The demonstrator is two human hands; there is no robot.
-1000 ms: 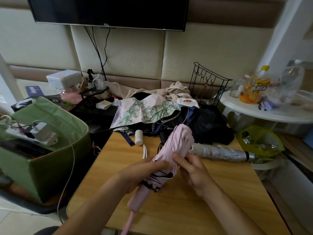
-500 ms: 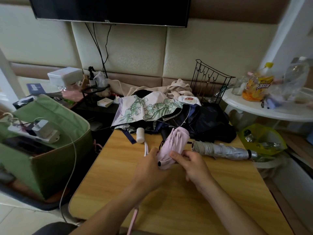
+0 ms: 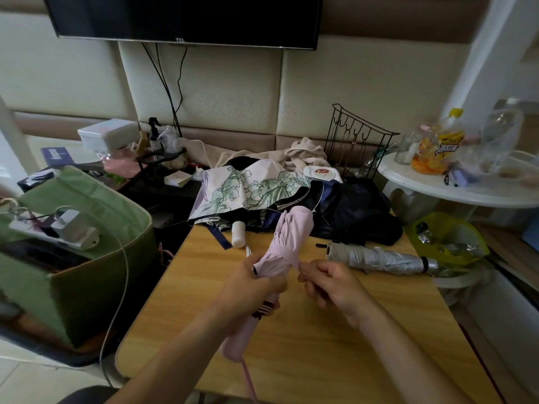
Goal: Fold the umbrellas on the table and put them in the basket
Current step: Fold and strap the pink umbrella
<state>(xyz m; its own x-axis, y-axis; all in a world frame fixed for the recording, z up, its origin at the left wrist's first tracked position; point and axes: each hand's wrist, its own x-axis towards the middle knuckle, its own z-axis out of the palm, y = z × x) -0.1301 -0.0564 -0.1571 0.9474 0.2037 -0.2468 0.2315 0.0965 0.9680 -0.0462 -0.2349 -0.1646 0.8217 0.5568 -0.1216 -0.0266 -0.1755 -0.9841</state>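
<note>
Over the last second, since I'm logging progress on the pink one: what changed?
The right hand slid off the pink umbrella's canopy toward its right side and now pinches at its edge, perhaps the strap. The left hand kept gripping the umbrella's middle. The silver umbrella, floral umbrella and table stayed put.

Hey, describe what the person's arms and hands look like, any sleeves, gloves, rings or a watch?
Both forearms are bare up to the bottom edge of the picture, with no sleeve in view. The left hand and the right hand wear no gloves, and no ring, watch or bracelet shows on the sides facing the camera.
</note>
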